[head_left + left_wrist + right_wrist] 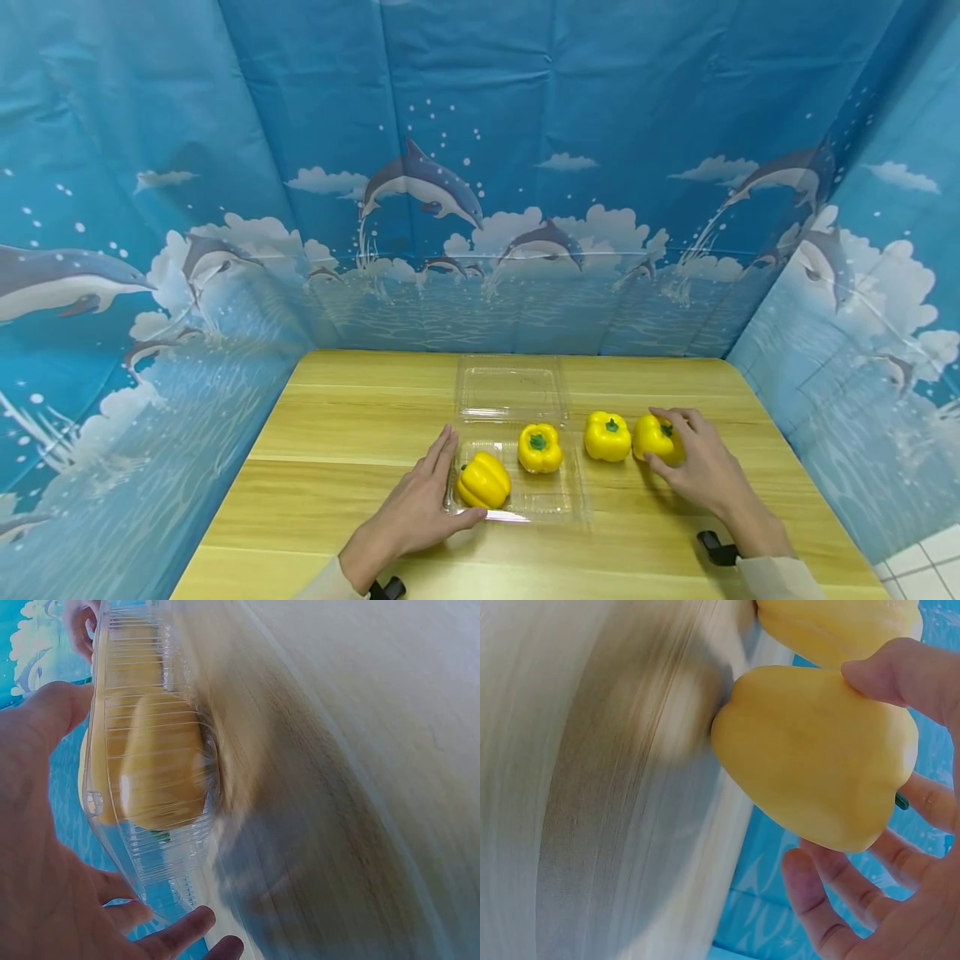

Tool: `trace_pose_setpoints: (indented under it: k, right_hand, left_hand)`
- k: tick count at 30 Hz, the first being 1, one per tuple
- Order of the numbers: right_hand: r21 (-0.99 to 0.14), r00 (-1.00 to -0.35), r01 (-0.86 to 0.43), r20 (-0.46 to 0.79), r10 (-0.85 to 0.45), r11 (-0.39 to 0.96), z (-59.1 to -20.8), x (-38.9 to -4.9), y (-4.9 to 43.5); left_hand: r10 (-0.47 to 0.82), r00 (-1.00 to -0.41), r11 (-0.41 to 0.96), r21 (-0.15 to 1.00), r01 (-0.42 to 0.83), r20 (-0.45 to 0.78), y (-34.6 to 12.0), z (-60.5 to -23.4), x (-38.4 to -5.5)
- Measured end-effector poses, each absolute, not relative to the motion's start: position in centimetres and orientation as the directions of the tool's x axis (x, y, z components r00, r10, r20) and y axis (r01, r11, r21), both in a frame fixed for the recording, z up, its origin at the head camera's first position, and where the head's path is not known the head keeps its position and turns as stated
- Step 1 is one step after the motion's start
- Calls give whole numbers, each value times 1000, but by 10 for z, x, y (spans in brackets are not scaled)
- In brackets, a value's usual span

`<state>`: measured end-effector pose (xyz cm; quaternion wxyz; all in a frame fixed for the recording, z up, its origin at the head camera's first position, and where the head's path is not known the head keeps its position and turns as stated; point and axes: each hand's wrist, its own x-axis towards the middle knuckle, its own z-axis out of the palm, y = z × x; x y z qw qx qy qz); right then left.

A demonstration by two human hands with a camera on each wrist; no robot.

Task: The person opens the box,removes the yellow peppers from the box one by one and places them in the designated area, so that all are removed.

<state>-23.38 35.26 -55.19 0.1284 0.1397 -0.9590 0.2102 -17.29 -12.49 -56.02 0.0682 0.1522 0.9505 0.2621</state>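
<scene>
My right hand point(701, 467) grips the outermost yellow bell pepper point(817, 757) on the right, thumb on one side and fingers round the other. Beside it a second yellow bell pepper point(607, 436) stands on the table, stem up. A clear plastic clamshell box point(540, 502) lies with its lid point(512, 390) folded back. Inside are an upright yellow bell pepper point(539, 448) and, at the left, one lying on its side point(484, 481). My left hand point(416, 504), fingers fairly straight and thumb spread, touches the box's near left corner; its thumb meets the wall in the left wrist view.
The wooden table point(337, 467) has its far edge against a blue dolphin-print curtain point(525, 300), which also hangs along both sides. White tiles point(926, 562) show at the lower right. Black straps circle both wrists.
</scene>
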Motion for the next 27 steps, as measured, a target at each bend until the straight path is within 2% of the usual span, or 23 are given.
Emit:
trace_pose_setpoints:
  k: [27]
  right_hand:
    - [-320,-934,-310,278,-224,895,-548,-226,350]
  left_hand:
    - [337,-941,820,502,276,-33,-126,-560,-168]
